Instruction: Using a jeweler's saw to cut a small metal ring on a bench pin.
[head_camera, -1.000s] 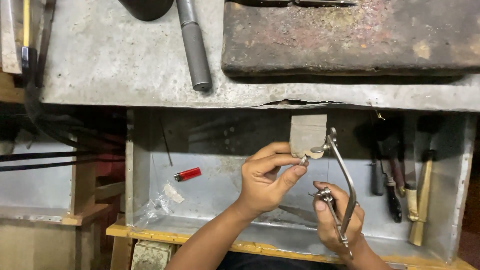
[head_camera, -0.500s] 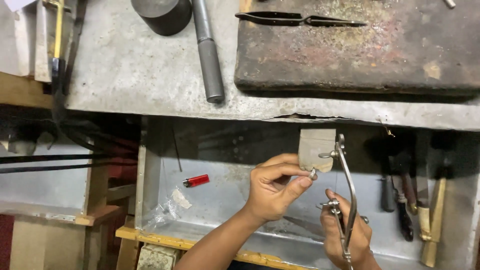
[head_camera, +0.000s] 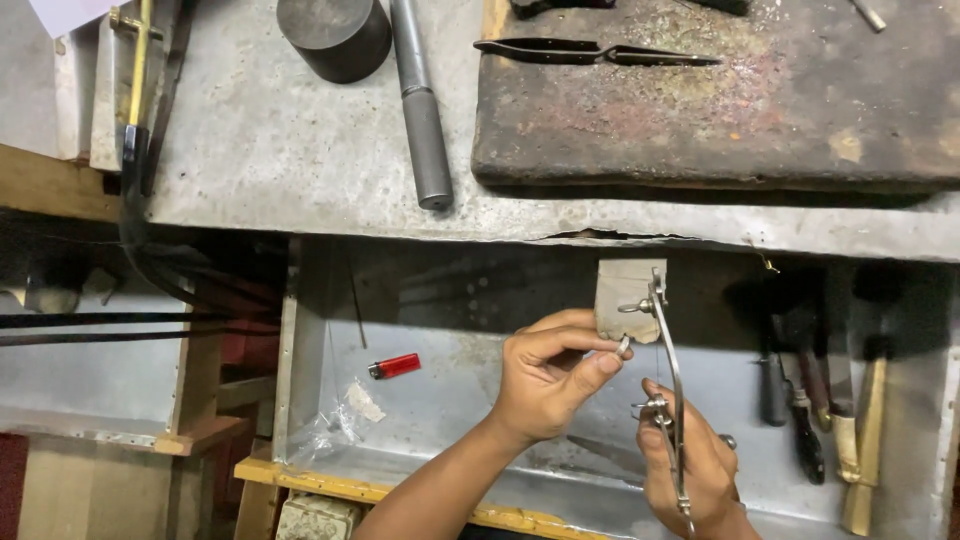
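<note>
Left hand (head_camera: 545, 385): pinch grip on small metal ring (head_camera: 622, 346), held against wooden bench pin (head_camera: 628, 285) | right hand (head_camera: 690, 465): clenched on jeweller's saw frame (head_camera: 672, 390), just right of pin | red lighter (head_camera: 395, 366): tray, left of pin.

— What lies where on the worktop (head_camera: 280, 150)?

— The cylinder block (head_camera: 333, 35) stands at the back, the steel rod (head_camera: 420, 100) just right of it, and the slab (head_camera: 720, 100) further right with tweezers (head_camera: 590, 52) on it.

— And below?

— In the tray (head_camera: 310, 400) the lighter (head_camera: 395, 366) lies left of my left grip (head_camera: 545, 385). My right grip (head_camera: 690, 470) with the saw frame (head_camera: 668, 390) is right of it; tools (head_camera: 800, 420) stand at the far right.
</note>
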